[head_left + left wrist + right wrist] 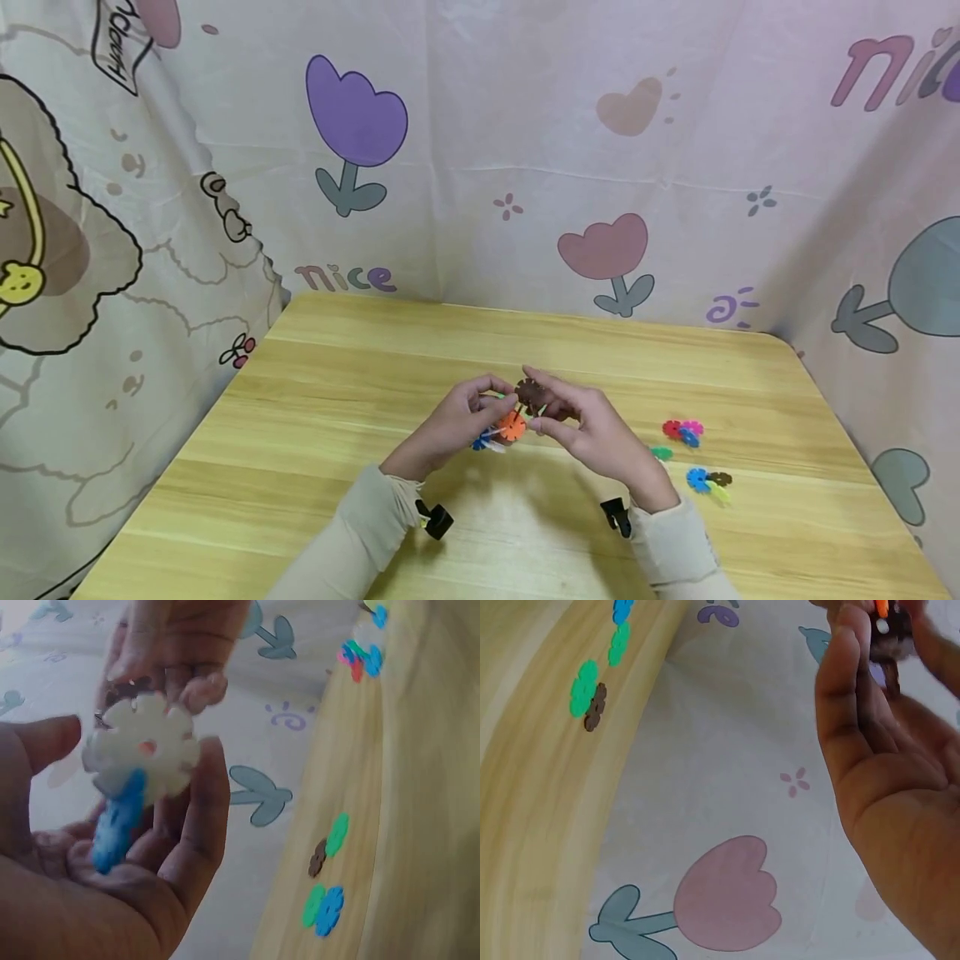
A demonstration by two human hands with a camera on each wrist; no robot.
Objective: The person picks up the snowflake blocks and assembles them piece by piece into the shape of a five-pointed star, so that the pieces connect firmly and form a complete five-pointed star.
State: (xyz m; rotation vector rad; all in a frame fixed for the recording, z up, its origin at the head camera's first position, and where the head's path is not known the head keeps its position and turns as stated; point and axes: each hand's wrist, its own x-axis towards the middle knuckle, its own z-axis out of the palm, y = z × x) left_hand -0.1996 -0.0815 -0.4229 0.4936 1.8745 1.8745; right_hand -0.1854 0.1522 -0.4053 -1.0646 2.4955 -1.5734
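Note:
Held above the table is a cluster of interlocked plastic snowflake discs. An orange disc and a brown disc show in the head view; a white disc and a blue disc stand out, blurred, in the left wrist view. My left hand holds the cluster in its curled fingers, the thumb tip close by the brown disc. From the other side, my right hand grips the brown disc between thumb and fingers. Fingers partly hide how the discs join.
On the right of the wooden table lie small groups of discs: a red disc with pink and blue, and a blue disc with brown and yellow. A green disc lies near the right wrist. Patterned cloth hangs behind.

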